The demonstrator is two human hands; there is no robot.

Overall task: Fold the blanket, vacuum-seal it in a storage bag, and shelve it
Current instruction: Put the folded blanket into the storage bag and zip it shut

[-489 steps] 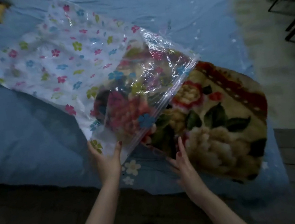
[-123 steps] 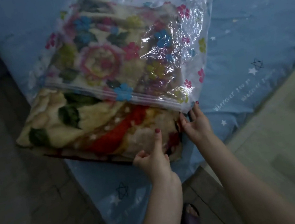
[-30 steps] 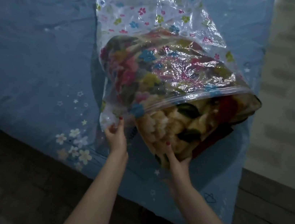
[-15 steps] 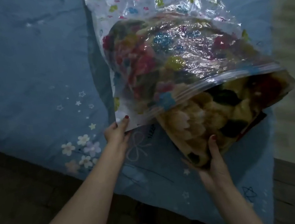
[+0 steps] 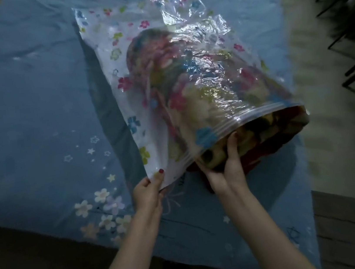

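1. On the blue bedsheet (image 5: pixel 19 106), near its front edge, lies the vacuum storage bag (image 5: pixel 138 55) with the folded blanket (image 5: pixel 269 128) mostly inside; only its near end bulges out of the mouth.
2. The left hand (image 5: pixel 148 191) pinches the bag's near corner between thumb and fingers. The right hand (image 5: pixel 225 171) cups the blanket's exposed end, fingers curled up round it.
3. The blanket looks plush and bulky: likely soft, compressible and fairly heavy, so it should be pushed from its end, not pulled.
4. The bag is thin, crinkly film, probably slippery and floppy; the stiffer zip strip (image 5: pixel 245 118) and the corners look like the best places to hold.
5. The bag is clear with small coloured flowers; the blanket shows large cream, red and dark green blooms.
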